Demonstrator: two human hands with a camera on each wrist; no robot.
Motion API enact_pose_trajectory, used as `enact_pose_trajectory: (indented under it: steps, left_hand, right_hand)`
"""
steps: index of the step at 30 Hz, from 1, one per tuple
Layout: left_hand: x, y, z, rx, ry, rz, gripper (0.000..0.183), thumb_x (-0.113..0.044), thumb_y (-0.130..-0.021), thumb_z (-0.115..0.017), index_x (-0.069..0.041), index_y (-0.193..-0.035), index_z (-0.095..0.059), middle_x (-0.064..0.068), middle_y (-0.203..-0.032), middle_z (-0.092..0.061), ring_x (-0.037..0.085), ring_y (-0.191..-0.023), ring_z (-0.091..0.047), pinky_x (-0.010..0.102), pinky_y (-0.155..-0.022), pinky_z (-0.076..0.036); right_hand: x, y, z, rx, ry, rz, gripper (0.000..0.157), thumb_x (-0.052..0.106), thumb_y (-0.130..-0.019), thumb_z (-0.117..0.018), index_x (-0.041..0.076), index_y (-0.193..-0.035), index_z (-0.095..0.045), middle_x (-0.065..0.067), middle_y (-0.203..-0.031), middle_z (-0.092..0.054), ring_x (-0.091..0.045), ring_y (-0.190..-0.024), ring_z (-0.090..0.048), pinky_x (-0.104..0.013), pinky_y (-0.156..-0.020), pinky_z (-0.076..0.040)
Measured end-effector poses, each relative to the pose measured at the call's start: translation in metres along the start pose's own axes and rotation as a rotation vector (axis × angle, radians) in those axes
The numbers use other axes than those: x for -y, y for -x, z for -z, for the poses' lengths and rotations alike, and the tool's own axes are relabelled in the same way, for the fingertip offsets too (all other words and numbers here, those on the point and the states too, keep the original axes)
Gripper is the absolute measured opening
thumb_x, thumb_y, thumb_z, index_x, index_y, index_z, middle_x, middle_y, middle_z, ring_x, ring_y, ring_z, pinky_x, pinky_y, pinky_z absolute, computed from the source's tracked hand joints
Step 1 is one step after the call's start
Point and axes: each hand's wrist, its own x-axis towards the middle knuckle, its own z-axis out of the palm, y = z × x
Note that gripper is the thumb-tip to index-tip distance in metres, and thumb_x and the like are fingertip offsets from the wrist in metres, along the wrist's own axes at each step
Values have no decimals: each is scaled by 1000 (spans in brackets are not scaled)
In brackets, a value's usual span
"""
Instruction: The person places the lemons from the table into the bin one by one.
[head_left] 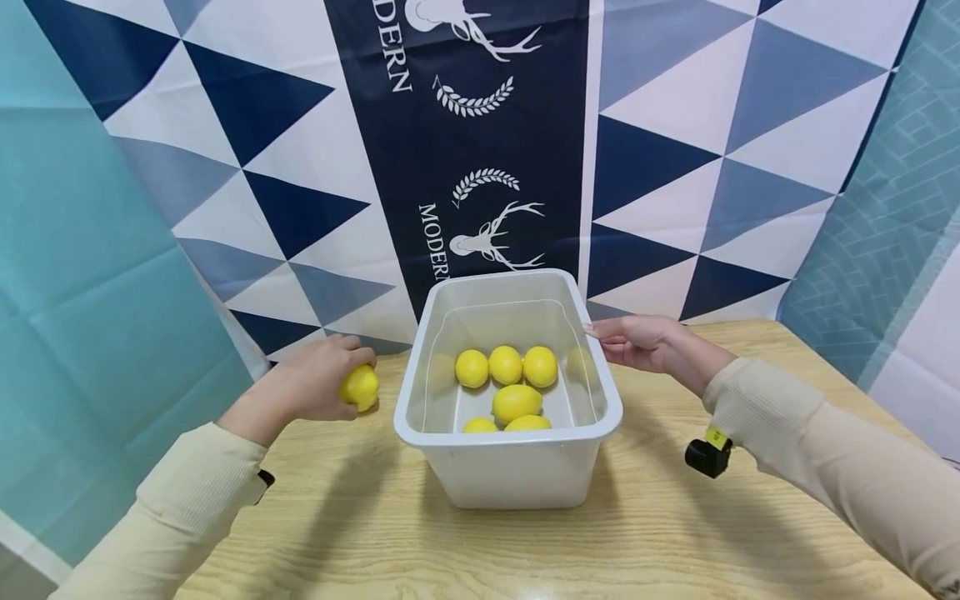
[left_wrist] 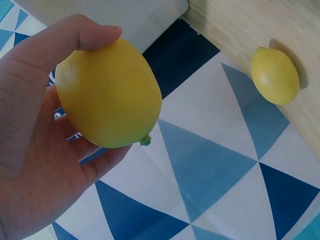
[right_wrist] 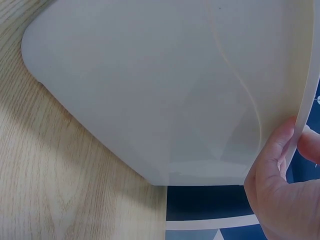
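Observation:
My left hand (head_left: 327,377) grips a yellow lemon (left_wrist: 110,95) to the left of the bin, thumb on one side and fingers curled behind it. A green stem nub shows at the fruit's end. Another lemon (left_wrist: 275,75) lies on the table near that hand in the left wrist view; in the head view the hand hides it. My right hand (head_left: 645,340) pinches the right rim of the light grey plastic bin (head_left: 510,471), with the thumb over the edge and fingers beneath, as the right wrist view shows. Inside the bin sit several lemons (head_left: 517,403).
The bin stands upright on a light wooden table (head_left: 337,517). Behind the table hangs a cloth (head_left: 480,142) with blue and white triangles and a dark deer-print band. A teal panel (head_left: 97,317) closes off the left side.

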Motion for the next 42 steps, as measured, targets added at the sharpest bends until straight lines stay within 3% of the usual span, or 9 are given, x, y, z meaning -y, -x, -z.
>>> enact_pose_trajectory:
  steps: [9, 24, 42]
  left_hand:
    - [-4, -5, 8, 9, 2, -3, 43, -28, -65, -82, -15, -101, -63, 2, -94, -61, 19, -81, -51, 32, -69, -50]
    - [-7, -14, 20, 78, 23, 85, 44, -22, -66, -83, -17, -105, -64, 3, -95, -59, 20, -82, -52, 34, -71, -51]
    - [-10, -27, 39, 102, 104, 75, 49, -10, -64, -83, -14, -109, -65, 4, -99, -61, 23, -89, -54, 37, -77, -54]
  right_hand:
    - [-1, 1, 0, -3, 13, -5, 24, 11, -93, -60, 11, -114, -49, 4, -85, -67, -5, -79, -66, -16, -80, -57]
    - [-1, 1, -1, -25, 6, -14, 29, 11, -90, -65, 11, -114, -48, 3, -85, -67, -7, -80, -67, -17, -80, -57]
    - [0, -1, -2, -20, 50, -2, 21, 12, -93, -61, 11, -111, -50, 5, -85, -66, -5, -79, -65, -16, -80, -57]
